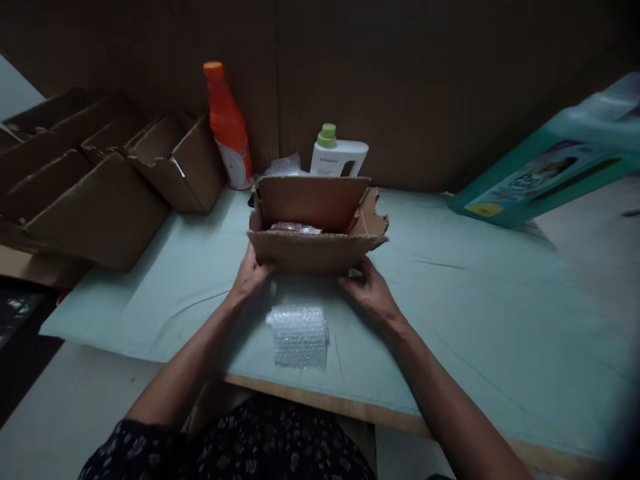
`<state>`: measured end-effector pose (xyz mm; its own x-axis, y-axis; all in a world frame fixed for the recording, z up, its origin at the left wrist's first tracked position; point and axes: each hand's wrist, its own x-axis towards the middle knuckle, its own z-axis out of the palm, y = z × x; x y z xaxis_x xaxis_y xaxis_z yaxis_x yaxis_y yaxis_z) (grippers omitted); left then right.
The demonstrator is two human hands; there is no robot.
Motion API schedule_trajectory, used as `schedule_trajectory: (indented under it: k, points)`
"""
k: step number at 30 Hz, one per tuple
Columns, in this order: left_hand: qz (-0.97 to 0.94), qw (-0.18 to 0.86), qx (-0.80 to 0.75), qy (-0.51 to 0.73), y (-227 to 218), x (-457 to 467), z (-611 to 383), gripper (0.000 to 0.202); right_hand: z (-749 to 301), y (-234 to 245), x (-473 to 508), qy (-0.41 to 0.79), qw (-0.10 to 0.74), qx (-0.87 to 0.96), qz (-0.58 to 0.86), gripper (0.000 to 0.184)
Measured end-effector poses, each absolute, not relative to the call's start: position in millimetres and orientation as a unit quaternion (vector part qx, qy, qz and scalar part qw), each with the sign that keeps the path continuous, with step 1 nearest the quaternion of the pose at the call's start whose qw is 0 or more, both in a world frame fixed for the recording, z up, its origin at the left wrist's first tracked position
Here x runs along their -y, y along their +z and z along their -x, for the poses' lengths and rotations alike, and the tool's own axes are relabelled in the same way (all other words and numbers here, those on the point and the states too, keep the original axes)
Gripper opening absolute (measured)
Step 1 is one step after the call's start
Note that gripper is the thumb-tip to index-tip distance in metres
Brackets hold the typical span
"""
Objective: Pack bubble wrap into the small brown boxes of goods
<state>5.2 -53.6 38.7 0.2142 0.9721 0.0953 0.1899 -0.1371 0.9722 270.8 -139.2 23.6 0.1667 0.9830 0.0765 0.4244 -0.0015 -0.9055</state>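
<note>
An open cardboard box [310, 255] is between my two hands, its top flaps standing up. Inside it, a shiny clear and reddish package [296, 228] shows in part. My left hand [253, 272] grips the box's lower left corner, with the thumb on the front face and the other fingers hidden behind. At the lower right corner, my right hand [369, 288] holds the box in the same way. A folded piece of bubble wrap [300, 337] lies on the table in front of the box, between my forearms.
Several open cardboard boxes [100, 207] stand at the left. Behind my box are an orange bottle [227, 127], a white bottle with a green cap [333, 155] and some clear plastic [285, 165]. A large green jug [540, 167] stands right on the pale green table cover [475, 300].
</note>
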Motion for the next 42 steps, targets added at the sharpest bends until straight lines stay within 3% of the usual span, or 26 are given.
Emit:
schedule_trajectory:
  k: [4, 9, 12, 14, 16, 18, 24, 31, 36, 39, 42]
  points:
    - [-0.634, 0.467, -0.474, 0.394, 39.2, 51.9, 5.5, 0.065, -280.8, 21.9, 167.8, 0.3, 0.432, 0.585, 0.618, 0.075]
    - [-0.677, 0.421, -0.509, 0.325, 29.9, 126.8, 59.5, 0.059, -264.4, 29.9, 235.2, 0.14, 0.257, 0.788, 0.542, 0.065]
    - [-0.713, 0.418, -0.48, 0.294, 22.2, 172.0, 78.2, 0.052, -226.0, 36.2, 246.2, 0.133, 0.205, 0.852, 0.464, 0.059]
    - [-0.707, 0.436, -0.473, 0.295, 20.1, 189.2, 79.2, 0.06, -200.2, 41.1, 235.3, 0.194, 0.268, 0.823, 0.461, 0.039]
    - [-0.676, 0.466, -0.479, 0.31, 20.8, 197.0, 76.8, 0.073, -182.1, 46.1, 218.0, 0.285, 0.411, 0.708, 0.499, 0.017]
    - [-0.637, 0.494, -0.482, 0.343, 22.9, 199.9, 75.2, 0.083, -172.9, 50.4, 202.6, 0.341, 0.533, 0.563, 0.532, 0.007]
    - [-0.569, 0.518, -0.501, 0.396, 20.2, 204.9, 67.3, 0.096, -170.6, 49.2, 193.5, 0.387, 0.67, 0.348, 0.529, 0.036]
    - [-0.689, 0.395, -0.509, 0.332, 1.8, 191.1, 50.6, 0.08, -185.1, 45.8, 220.3, 0.45, 0.697, 0.233, 0.507, 0.044]
    - [-0.767, 0.334, -0.472, 0.278, 5.8, 183.0, 49.9, 0.071, -187.3, 35.0, 228.7, 0.444, 0.6, 0.33, 0.578, 0.067]
    - [-0.811, 0.301, -0.432, 0.256, 11.2, 189.6, 56.0, 0.067, -181.9, 26.2, 217.0, 0.386, 0.541, 0.381, 0.643, 0.05]
    - [-0.855, 0.273, -0.39, 0.205, 13.4, 203.8, 69.4, 0.061, -180.1, 27.0, 208.4, 0.359, 0.544, 0.381, 0.656, 0.034]
